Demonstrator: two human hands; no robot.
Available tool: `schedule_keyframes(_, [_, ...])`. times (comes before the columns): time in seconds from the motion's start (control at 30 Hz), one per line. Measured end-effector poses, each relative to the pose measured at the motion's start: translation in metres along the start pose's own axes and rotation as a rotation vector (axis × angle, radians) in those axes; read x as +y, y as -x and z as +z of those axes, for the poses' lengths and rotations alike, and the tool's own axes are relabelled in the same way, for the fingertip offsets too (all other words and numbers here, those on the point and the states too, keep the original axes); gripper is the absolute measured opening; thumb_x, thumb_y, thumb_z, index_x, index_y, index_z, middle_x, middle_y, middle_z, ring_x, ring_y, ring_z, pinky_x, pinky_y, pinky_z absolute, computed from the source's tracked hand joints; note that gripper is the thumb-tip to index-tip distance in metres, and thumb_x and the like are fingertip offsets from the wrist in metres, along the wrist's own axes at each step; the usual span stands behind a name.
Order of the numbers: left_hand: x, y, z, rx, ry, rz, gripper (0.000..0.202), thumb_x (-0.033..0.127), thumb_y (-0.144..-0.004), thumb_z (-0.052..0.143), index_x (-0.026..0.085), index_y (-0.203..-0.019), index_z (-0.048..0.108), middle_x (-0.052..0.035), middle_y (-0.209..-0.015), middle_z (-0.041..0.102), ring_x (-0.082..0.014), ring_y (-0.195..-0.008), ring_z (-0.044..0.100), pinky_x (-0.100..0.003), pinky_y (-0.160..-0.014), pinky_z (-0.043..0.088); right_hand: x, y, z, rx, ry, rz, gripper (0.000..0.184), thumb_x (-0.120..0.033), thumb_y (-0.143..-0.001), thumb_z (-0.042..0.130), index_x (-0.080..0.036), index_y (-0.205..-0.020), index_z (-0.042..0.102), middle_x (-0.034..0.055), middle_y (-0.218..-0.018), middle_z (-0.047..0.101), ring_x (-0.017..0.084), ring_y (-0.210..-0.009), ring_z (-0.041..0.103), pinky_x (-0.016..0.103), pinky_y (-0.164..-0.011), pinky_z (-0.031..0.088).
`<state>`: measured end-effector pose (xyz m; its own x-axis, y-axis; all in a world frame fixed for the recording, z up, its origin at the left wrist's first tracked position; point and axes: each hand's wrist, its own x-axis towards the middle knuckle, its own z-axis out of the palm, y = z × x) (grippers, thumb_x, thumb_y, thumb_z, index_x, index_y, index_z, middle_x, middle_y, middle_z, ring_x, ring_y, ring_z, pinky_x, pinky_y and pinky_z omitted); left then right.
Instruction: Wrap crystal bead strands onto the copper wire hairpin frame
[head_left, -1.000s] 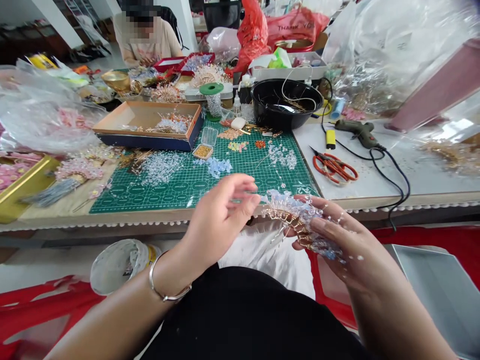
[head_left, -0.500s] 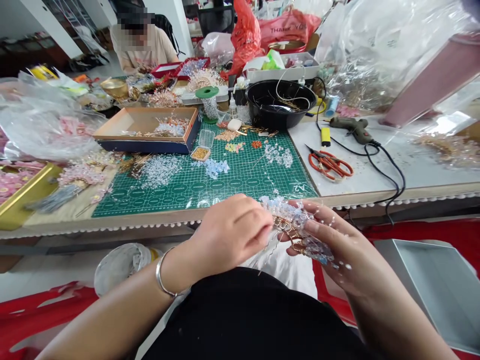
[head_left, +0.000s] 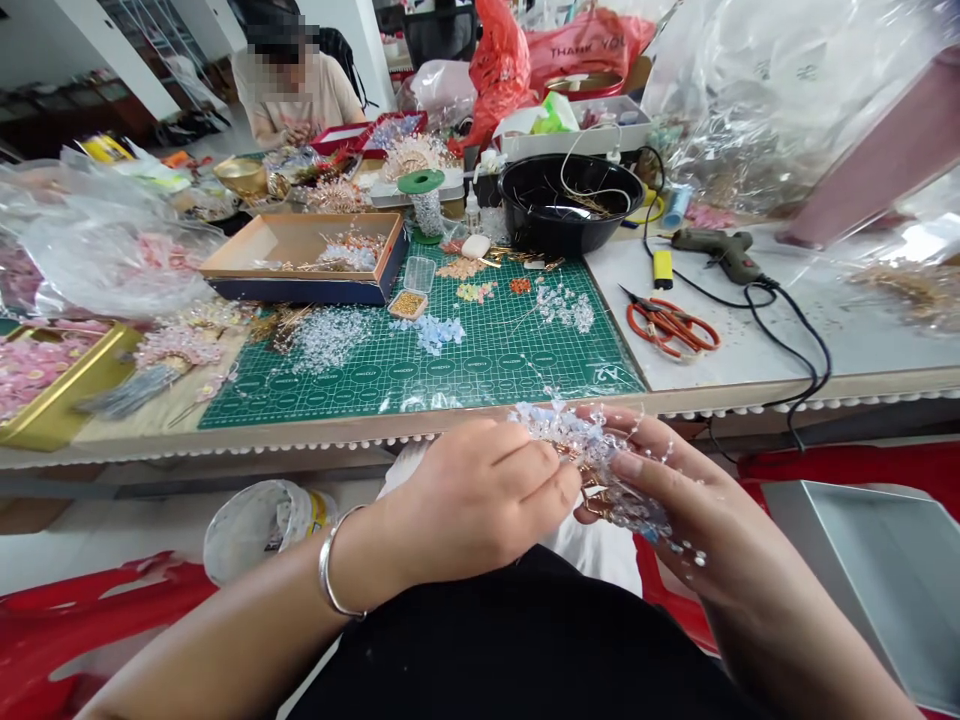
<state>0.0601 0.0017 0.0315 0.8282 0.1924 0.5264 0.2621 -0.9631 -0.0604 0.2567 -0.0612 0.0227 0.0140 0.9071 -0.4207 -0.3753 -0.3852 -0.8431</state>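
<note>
My right hand [head_left: 679,500] cups a beaded hair comb [head_left: 592,455] of clear and pale blue crystals on gold wire, held over my lap just below the table edge. My left hand [head_left: 480,500], with a silver bangle on its wrist, is curled with fingertips pinched against the comb's left side. Both hands touch the piece. What the left fingertips pinch is too small to make out.
A green cutting mat [head_left: 450,350] holds piles of beads and a small bead box [head_left: 409,303]. Behind it stand a brown tray [head_left: 300,255] and a black bowl [head_left: 570,205]. Orange scissors [head_left: 671,328] and a glue gun [head_left: 712,250] lie at the right. A person sits across the table.
My left hand closed from spread fingers into a pinch and moved right onto the comb. Both hands dropped slightly toward my lap.
</note>
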Motion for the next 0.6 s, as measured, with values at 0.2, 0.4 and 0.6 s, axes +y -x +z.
schedule_keyframes(0.2, [-0.009, 0.008, 0.002, 0.144, 0.327, -0.183, 0.015, 0.009, -0.082, 0.057, 0.018, -0.094, 0.056, -0.0039, -0.083, 0.065, -0.0142, -0.074, 0.058, -0.03, -0.07, 0.047, 0.003, -0.001, -0.005, -0.011, 0.008, -0.027, 0.036, -0.037, -0.074, 0.071, -0.03, -0.109, 0.063, 0.0025, -0.103, 0.069, 0.017, -0.076, 0.068, 0.029, -0.063, 0.058])
schedule_keyframes(0.4, [-0.011, 0.012, -0.008, 0.165, 0.585, -0.579, 0.009, 0.015, -0.086, 0.059, 0.022, -0.092, 0.061, -0.0006, -0.082, 0.066, -0.0122, -0.073, 0.059, -0.026, -0.065, 0.046, 0.006, -0.001, -0.011, -0.064, -0.053, 0.029, 0.044, -0.036, -0.073, 0.072, -0.027, -0.115, 0.061, 0.0064, -0.097, 0.069, 0.02, -0.075, 0.068, 0.032, -0.062, 0.058])
schedule_keyframes(0.6, [-0.012, 0.008, -0.016, 0.099, 0.576, -0.748, 0.006, 0.019, -0.086, 0.061, 0.021, -0.083, 0.065, 0.0001, -0.077, 0.067, -0.0103, -0.064, 0.055, -0.024, -0.058, 0.042, 0.002, 0.005, -0.003, 0.004, -0.068, 0.032, 0.04, -0.035, -0.071, 0.073, -0.028, -0.108, 0.062, 0.0053, -0.101, 0.068, 0.02, -0.076, 0.068, 0.029, -0.061, 0.057])
